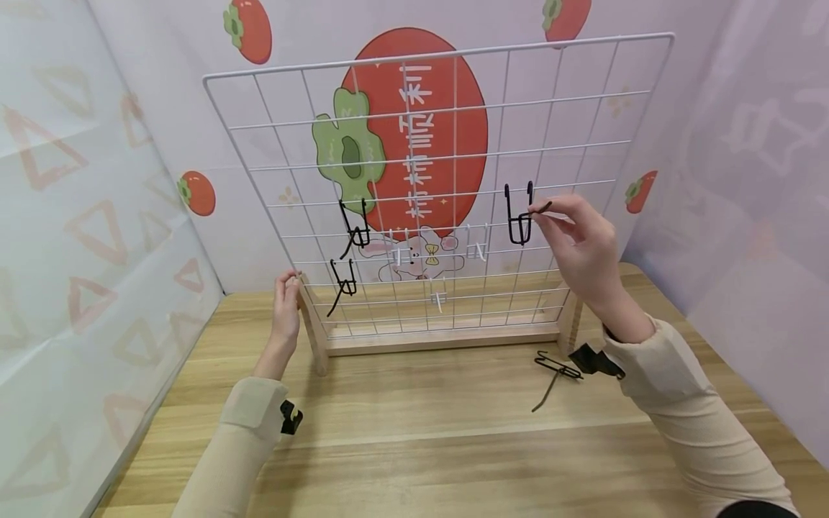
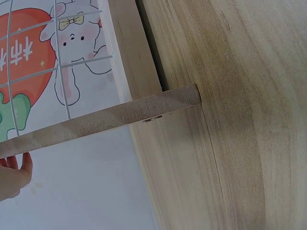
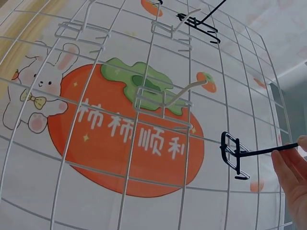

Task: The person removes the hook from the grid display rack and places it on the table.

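My right hand (image 1: 579,241) pinches the prong of a black wire hook (image 1: 521,242) between thumb and fingertips. The hook stands upright against the right part of a white wire grid (image 1: 440,54), its two upper bends level with a horizontal wire. In the right wrist view, the prong (image 3: 264,152) runs from the hook's frame to the fingertips. At the grid's lower left, my left hand (image 1: 286,309) grips the upper end of a side post of the wooden stand (image 1: 447,338). The left wrist view has its fingertips at the edge of that post (image 2: 96,120).
Two black hooks, an upper one (image 1: 358,237) and a lower one (image 1: 347,288), hang on the grid's left side. White hooks (image 1: 477,250) hang near its lower middle. Another black hook (image 1: 558,370) lies on the wooden table (image 1: 414,432), in front of the stand's right foot.
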The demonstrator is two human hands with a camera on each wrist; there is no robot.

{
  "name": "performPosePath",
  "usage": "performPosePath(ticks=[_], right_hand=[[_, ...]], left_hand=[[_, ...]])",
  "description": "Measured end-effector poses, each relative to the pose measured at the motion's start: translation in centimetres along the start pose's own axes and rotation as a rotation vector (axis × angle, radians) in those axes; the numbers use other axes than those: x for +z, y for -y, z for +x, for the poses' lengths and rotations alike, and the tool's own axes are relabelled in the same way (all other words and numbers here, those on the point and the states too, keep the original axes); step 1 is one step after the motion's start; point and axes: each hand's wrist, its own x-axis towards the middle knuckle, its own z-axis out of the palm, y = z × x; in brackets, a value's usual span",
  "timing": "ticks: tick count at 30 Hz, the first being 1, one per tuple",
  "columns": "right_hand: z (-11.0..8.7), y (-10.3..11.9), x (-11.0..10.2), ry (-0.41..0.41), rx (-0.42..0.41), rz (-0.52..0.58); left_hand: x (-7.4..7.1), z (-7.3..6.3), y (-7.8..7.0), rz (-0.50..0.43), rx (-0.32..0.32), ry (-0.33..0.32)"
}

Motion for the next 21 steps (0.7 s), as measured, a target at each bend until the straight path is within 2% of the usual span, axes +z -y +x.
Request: performPosePath(ticks=[7,21], right_hand=[[-1.0,0.2,-0.1,0.030,-0.019,-0.007],[-3.5,0.0,-0.4,0.113,0.009,-0.053]], left_hand=[[-0.1,0.2,0.1,0.001,-0.003,0.005],[0.0,0.4,0.5,-0.006,0.012,-0.010]])
